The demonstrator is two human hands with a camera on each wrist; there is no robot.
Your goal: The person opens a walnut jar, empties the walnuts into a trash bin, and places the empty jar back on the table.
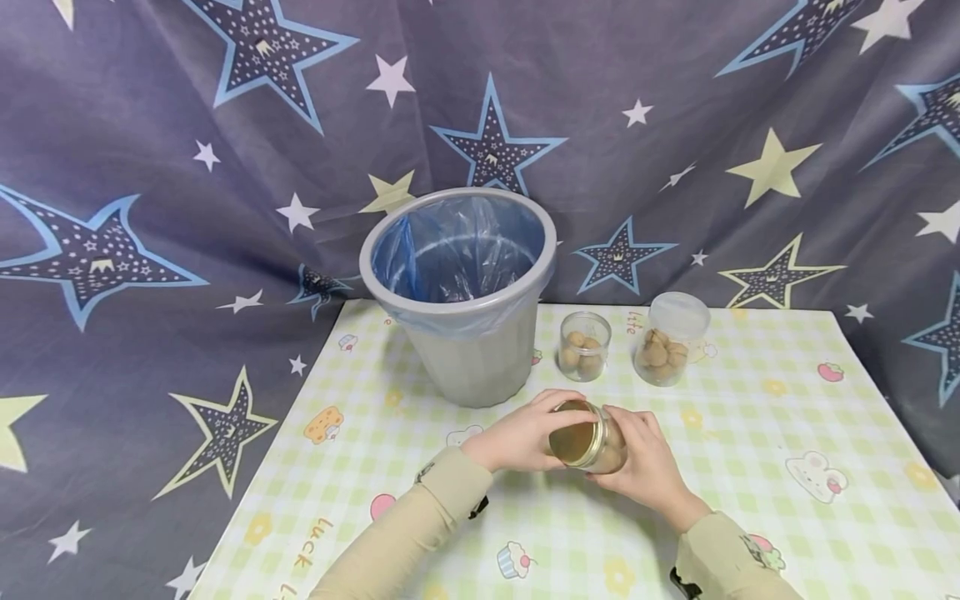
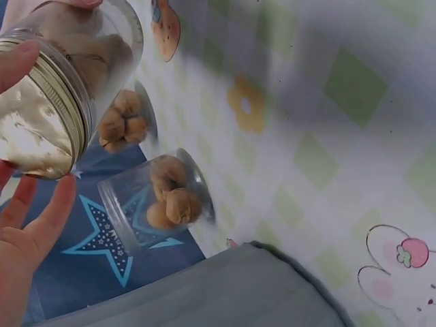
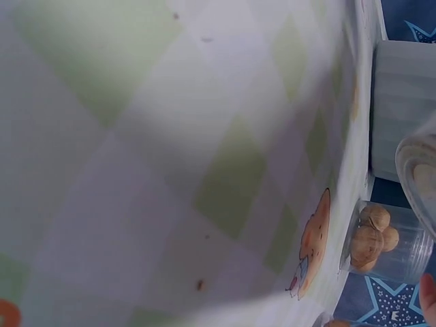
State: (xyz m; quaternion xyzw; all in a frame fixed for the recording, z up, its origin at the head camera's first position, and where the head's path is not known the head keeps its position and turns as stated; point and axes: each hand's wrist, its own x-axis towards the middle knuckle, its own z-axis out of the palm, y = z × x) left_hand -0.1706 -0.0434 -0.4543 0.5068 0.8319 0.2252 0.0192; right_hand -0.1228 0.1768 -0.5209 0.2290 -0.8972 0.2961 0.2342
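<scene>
A clear jar [image 1: 613,452] of walnuts is held tilted above the table, its gold lid [image 1: 573,437] facing left. My left hand [image 1: 525,435] grips this lid by the edge, with the thumb and fingertips around the rim in the left wrist view. Round the jar's body curls my right hand [image 1: 649,460]. The lid [image 2: 34,122] sits on the jar's mouth. In the right wrist view only a fingertip and part of the jar [image 3: 417,163] show at the right edge.
A grey bin [image 1: 480,362] with a blue liner stands at the back left. To its right are two more clear jars of walnuts, one lidless jar [image 1: 585,350] and one jar [image 1: 662,360] with a whitish top. A checked cloth [image 1: 720,467] covers the table.
</scene>
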